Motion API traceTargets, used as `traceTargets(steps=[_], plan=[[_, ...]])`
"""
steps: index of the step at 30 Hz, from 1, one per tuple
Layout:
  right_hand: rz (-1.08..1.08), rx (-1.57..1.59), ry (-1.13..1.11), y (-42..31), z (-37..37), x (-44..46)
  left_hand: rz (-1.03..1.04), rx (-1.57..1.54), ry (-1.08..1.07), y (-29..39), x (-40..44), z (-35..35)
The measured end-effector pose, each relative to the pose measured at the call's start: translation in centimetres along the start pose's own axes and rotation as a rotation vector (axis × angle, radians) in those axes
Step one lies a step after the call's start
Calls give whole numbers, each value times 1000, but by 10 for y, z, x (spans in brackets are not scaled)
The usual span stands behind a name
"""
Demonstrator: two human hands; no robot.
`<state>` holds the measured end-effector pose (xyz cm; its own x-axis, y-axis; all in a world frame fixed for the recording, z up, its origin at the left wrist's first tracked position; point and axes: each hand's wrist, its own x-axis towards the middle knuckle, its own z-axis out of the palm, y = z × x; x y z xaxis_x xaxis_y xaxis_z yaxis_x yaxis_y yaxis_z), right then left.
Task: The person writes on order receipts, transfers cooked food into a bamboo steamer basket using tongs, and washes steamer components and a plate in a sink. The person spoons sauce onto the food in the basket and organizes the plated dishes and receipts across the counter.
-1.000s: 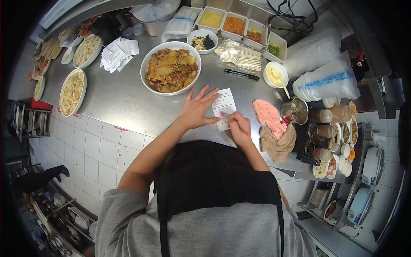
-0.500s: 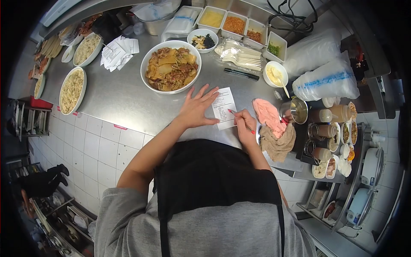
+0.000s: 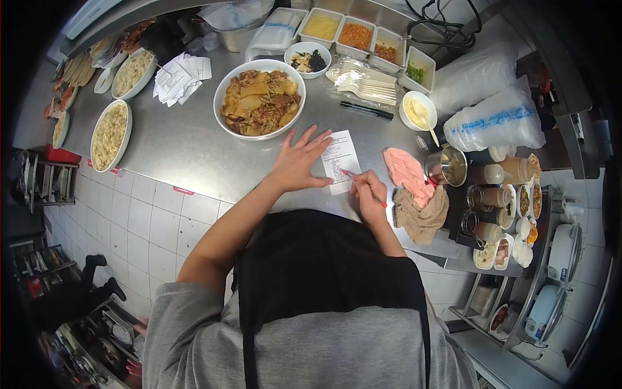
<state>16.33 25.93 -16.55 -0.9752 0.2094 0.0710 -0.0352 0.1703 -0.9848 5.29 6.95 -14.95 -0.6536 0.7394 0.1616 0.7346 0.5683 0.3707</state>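
My left hand (image 3: pixel 300 162) lies flat with its fingers spread, pressing the left edge of a printed receipt (image 3: pixel 340 154) against the steel counter. A red pen (image 3: pixel 364 187) is gripped in my right hand (image 3: pixel 371 196), its tip on the lower part of the receipt's print. Above my left hand stands a big white bowl (image 3: pixel 259 134) of cooked food with meat, broad yellowish slices and sprouts. To the right of my right hand lie a pink cloth (image 3: pixel 406 172) and a brown cloth (image 3: pixel 422 217).
Wrapped wooden cutlery (image 3: pixel 364 84), a black marker (image 3: pixel 366 111) and a small bowl (image 3: pixel 418 110) with a spoon lie beyond the receipt. A metal pot (image 3: pixel 446 166) and sauce bottles (image 3: pixel 487 196) stand right. More receipts (image 3: pixel 181 78) lie left. Another person (image 3: pixel 71 295) is at the lower left.
The pen tip and my right hand have shifted slightly left across the receipt. My left hand stays in place. The other person's legs have moved at the lower left.
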Motion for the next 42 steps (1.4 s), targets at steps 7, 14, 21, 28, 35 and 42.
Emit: traceTargets(steps=[7,14,21,28,35,42], plan=[[40,-43,-32,-11,-4,-2,-2,-9,-3,1,1,0],[25,25,-48,3,-5,-6,8,-8,7,1,1,0],[-17,-89,-57,-10,-4,-4,4,-5,-12,2,1,-1],[67,-107,-167,-23,-10,-9,13,-5,-14,1,1,0],[-318,-504,302,-34,-59,21,-24,-433,26,-2,7,-9],[-40,-1137,150,-24,-92,40,134,-1070,248,61,98,-190]])
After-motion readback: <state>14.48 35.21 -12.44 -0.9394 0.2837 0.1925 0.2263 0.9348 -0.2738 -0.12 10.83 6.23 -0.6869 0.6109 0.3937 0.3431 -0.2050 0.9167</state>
